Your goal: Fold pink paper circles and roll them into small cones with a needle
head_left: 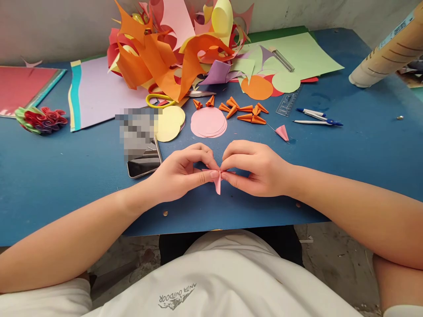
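Between my two hands, above the front of the blue table, is a folded piece of pink paper (217,185). My left hand (190,169) pinches it from the left with thumb and fingertips. From the right, my right hand (256,167) pinches the same paper, its fingertips meeting those of the left. One folded flap hangs down below the thumbs; the fingers cover most of the rest. Just beyond the hands lies a stack of pink paper circles (209,122), with yellow paper circles (169,124) to its left. A pink paper cone (282,132) with a needle lies past my right hand.
Several orange paper cones (253,118), yellow-handled scissors (161,99), pens (317,123) and a ruler (288,103) lie farther back. Paper scraps (158,57) pile up behind them. A phone (144,163) sits near my left wrist; a cardboard tube (383,50) stands back right.
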Available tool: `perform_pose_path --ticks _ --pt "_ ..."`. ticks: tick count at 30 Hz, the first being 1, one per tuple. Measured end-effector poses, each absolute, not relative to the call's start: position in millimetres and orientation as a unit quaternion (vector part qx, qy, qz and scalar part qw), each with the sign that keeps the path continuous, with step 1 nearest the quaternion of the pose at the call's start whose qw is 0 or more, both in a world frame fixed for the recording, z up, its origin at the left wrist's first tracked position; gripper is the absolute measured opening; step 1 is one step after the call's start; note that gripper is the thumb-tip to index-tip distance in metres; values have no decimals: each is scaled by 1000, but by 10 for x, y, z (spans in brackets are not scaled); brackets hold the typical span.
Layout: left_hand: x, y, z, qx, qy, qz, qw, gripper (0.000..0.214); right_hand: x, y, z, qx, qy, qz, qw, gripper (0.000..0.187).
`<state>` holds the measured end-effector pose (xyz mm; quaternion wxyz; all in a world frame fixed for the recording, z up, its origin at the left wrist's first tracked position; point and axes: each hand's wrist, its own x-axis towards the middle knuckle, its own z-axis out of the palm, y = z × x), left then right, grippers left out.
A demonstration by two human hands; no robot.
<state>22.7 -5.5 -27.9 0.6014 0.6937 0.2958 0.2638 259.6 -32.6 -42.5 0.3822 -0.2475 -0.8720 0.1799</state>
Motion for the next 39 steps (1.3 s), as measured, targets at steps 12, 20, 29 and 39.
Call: perform_pose_path --ticks 12,20,29,39 --pt "225 -84 -235 654 235 197 691 7 2619 -309 -440 -239 -897 171 330 22" --pt "254 -125 -255 695 307 315 569 9 2599 -327 -408 -261 -863 270 340 20" --pt "202 -144 -168 816 240 240 469 15 2570 -329 -386 -342 -795 361 349 14" --pt "256 -210 -228 846 288 277 354 13 2536 -357 -406 -331 -818 309 354 12"
